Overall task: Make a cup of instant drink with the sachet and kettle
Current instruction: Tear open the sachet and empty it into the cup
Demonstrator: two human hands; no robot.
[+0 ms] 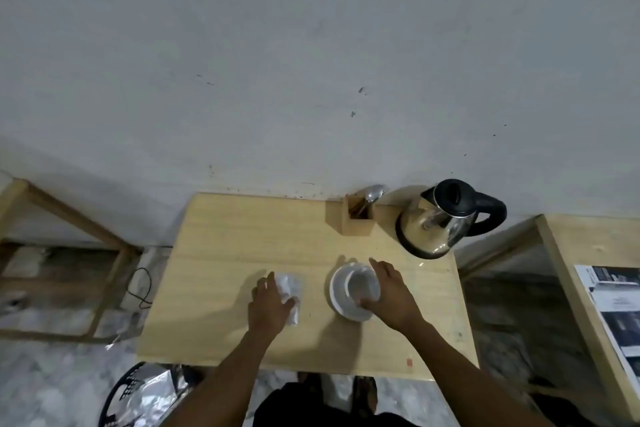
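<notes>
A silvery sachet (292, 291) lies flat on the light wooden table (221, 253). My left hand (268, 305) rests on its left part, thumb across it. To its right a white cup (360, 284) stands on a white saucer (337, 291). My right hand (391, 291) wraps the cup's right side, thumb at the near rim. A steel kettle (436, 222) with black lid and handle stands at the table's far right corner.
A wooden holder (356, 218) with a spoon (374, 192) in it stands left of the kettle, by the wall. A second table with printed paper (613, 308) is at the right. A wooden frame (69, 218) and a dark basket with foil (145, 395) are at the left.
</notes>
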